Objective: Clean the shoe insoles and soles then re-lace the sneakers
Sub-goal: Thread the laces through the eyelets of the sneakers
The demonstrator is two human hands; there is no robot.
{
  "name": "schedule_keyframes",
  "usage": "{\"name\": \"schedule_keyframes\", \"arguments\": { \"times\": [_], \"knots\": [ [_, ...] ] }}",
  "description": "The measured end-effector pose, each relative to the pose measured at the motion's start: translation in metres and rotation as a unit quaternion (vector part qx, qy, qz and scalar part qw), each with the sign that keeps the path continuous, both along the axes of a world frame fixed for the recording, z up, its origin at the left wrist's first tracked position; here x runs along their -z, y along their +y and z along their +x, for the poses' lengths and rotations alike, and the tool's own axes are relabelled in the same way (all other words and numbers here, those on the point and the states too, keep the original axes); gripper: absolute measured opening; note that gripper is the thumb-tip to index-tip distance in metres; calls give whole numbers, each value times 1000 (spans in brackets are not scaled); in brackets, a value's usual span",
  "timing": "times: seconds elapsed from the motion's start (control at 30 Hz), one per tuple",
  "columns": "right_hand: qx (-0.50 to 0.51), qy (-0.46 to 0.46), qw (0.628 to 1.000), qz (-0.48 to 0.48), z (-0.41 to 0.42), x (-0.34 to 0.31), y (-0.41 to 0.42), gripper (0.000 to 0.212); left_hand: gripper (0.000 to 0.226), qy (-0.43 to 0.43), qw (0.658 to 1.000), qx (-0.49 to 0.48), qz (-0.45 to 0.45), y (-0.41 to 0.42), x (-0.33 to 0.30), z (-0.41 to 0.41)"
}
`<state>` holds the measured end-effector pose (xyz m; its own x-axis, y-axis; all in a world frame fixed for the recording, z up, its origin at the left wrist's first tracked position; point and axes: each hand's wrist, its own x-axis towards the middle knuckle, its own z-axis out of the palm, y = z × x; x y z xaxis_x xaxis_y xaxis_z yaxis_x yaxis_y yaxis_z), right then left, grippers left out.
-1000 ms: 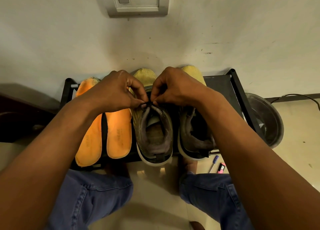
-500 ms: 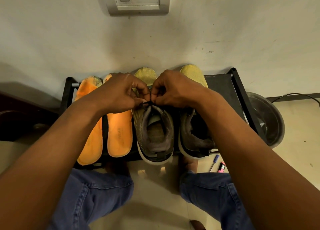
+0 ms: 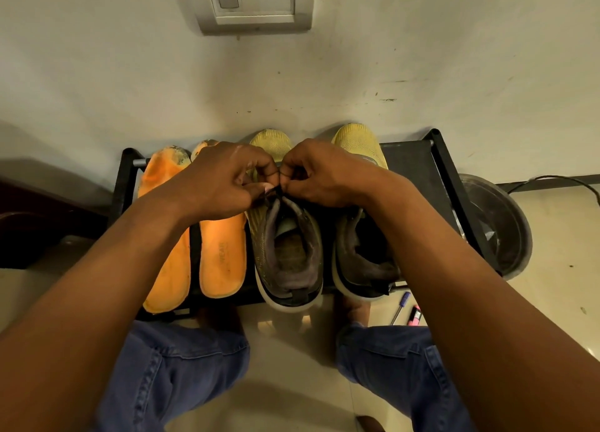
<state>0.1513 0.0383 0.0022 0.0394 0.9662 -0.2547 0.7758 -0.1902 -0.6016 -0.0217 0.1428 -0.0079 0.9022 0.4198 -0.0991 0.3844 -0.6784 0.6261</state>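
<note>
Hands meeting over the left sneaker (image 3: 289, 246) on the low rack (image 3: 418, 168) — left hand (image 3: 224, 181) and right hand (image 3: 319, 175) each pinching the dark lace (image 3: 271, 194) at the tongue. Lacing nearing the top here; orange insoles (image 3: 207, 240) lying out beside it, not yet refitted — second sneaker (image 3: 360, 236) apparently waiting.

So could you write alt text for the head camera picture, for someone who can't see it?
Two hands, left hand and right hand, pinch a black lace over a yellow sneaker on a low black rack. A second sneaker stands to its right, two orange insoles to its left.
</note>
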Motion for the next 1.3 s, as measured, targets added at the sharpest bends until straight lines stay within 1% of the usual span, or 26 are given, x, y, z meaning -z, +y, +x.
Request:
{"name": "schedule_keyframes", "arguments": {
  "times": [0.03,0.13,0.2,0.23,0.3,0.33,0.37,0.43,0.5,0.57,0.63,0.73,0.8,0.87,0.93,0.97,1.07,1.17,1.23,1.3],
  "knots": [
    [4,5,1000,-1,0,-1,0,12,7,4,1000,-4,-11,1,0,0],
    [24,26,999,-9,3,-8,1,9,15,19,997,-29,-64,4,-3,2],
    [38,36,998,-28,8,-13,0,15,7,3,993,-57,-100,2,-7,4],
    [44,40,997,-42,12,-16,-1,20,9,-9,989,-76,-124,1,-9,4],
    [42,43,996,-71,19,-24,-4,25,30,-2,979,-105,-177,-1,-14,4],
    [33,48,995,-87,22,-28,-7,25,36,19,975,-105,-197,-3,-16,4],
    [25,58,993,-103,24,-32,-9,23,37,41,972,-96,-209,-4,-19,4],
    [10,81,988,-128,25,-37,-12,21,28,69,971,-74,-217,-5,-20,2],
    [3,81,988,-134,23,-37,-12,21,15,65,971,-79,-217,-3,-21,1],
    [1,72,989,-128,20,-35,-10,20,9,50,967,-98,-229,-1,-23,1],
    [-1,66,990,-121,17,-33,-10,18,11,48,961,-113,-247,-2,-25,0],
    [-3,49,993,-111,15,-31,-9,13,25,54,952,-112,-280,-4,-24,0],
    [0,43,994,-105,14,-29,-9,11,30,34,944,-124,-303,-6,-25,2],
    [2,40,994,-101,13,-29,-8,10,30,1,935,-171,-310,-4,-26,3],
    [3,40,995,-95,12,-28,-8,9,30,-19,932,-233,-275,0,-24,1],
    [6,41,995,-91,12,-29,-8,9,30,-14,938,-257,-230,3,-21,-1],
    [14,48,995,-83,11,-29,-7,10,31,44,956,-281,-68,12,-11,-11],
    [18,50,996,-78,11,-30,-6,12,36,112,950,-289,48,16,-9,-18],
    [23,45,996,-71,12,-30,-6,15,37,116,941,-305,93,17,-11,-22],
    [28,39,997,-66,12,-31,-6,18,38,112,934,-321,107,18,-14,-26]
  ]
}}
